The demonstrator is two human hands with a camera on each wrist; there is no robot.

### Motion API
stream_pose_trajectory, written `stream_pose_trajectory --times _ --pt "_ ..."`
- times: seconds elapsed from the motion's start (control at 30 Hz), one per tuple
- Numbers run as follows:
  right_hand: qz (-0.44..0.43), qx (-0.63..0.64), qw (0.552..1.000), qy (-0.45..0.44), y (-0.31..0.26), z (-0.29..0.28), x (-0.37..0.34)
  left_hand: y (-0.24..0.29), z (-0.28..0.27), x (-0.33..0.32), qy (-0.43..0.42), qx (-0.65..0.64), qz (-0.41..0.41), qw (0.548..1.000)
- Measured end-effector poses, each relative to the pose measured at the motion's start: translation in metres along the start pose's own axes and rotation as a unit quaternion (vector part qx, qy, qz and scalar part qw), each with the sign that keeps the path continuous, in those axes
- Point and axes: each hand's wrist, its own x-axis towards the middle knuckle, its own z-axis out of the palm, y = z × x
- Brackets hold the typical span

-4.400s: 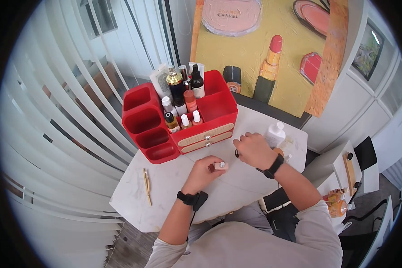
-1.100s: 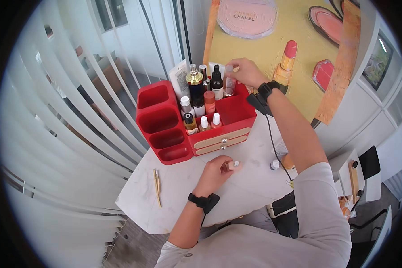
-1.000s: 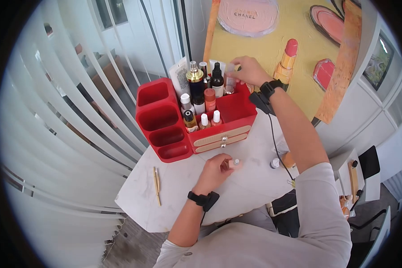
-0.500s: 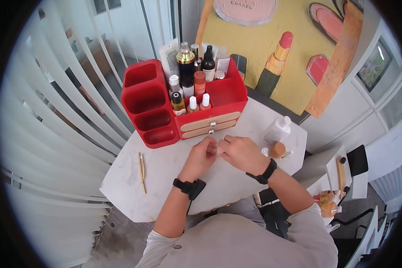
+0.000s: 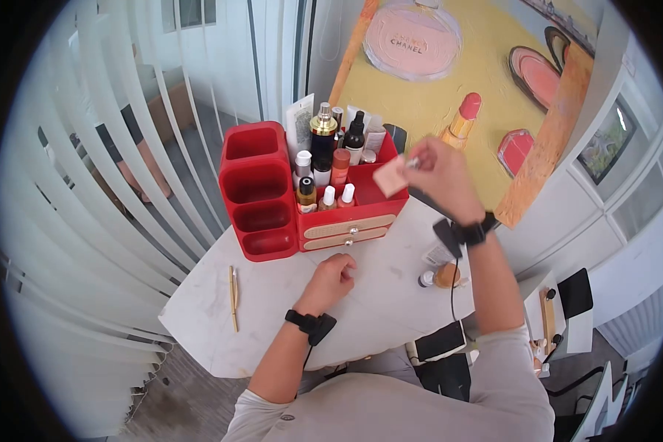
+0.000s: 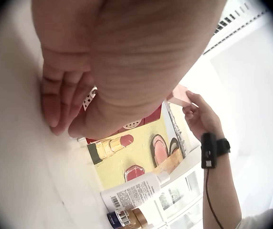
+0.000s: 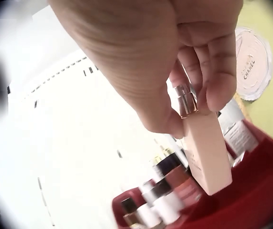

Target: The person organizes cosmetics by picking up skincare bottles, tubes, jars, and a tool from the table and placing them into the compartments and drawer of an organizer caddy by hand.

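My right hand (image 5: 447,180) pinches a flat, pale pink foundation bottle (image 5: 390,177) by its silver neck, above the right compartment of the red organizer (image 5: 272,255). In the right wrist view the bottle (image 7: 206,155) hangs tilted, base downward, with thumb and fingertips around its metallic top (image 7: 186,102). On the white table (image 5: 379,313), in front of the drawers, my left hand (image 5: 328,282) rests with loosely bent fingers, holding nothing. Several bottles and tubes stand in the organizer's middle and back, among them a dark blue bottle (image 5: 322,141) with a gold collar.
Two thin gold sticks (image 5: 233,298) lie at the table's left. Toward the right are a white bottle (image 5: 438,252), a brown-orange container (image 5: 446,275) and a small dark-and-white container (image 5: 426,279). A yellow makeup painting (image 5: 420,99) stands behind the organizer; vertical blinds (image 5: 136,243) hang left.
A second ago my left hand held the bottle while my right reached into the back right compartment. The hands met over the table; now my right has lifted the bottle over the organizer.
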Motion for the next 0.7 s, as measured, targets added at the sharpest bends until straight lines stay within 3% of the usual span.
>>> stream_pose_trajectory --times 0.17,0.23,0.27,0.33,0.57,0.7 --pt "-0.035 -0.043 0.998 0.035 0.039 0.013 0.075 0.0 -0.002 0.0 -0.013 -0.001 0.011 1.0" --pt "-0.049 -0.165 0.985 0.023 0.041 0.025 0.086 -0.001 -0.001 0.0 -0.014 -0.001 0.016 1.0" --pt "-0.05 -0.164 0.985 0.025 0.042 0.033 0.09 -0.001 -0.002 0.001 -0.017 -0.002 0.021 1.0" --pt "-0.086 -0.311 0.946 0.0 0.044 0.047 0.095 -0.001 -0.003 0.001 -0.02 0.002 0.023 1.0" --pt "-0.099 -0.332 0.938 -0.017 0.048 0.054 0.084 0.004 -0.004 0.0 -0.019 0.003 0.01 1.0" --pt "-0.094 -0.255 0.96 0.068 0.033 0.023 0.045 0.003 -0.005 0.0 -0.019 0.007 0.002 1.0"
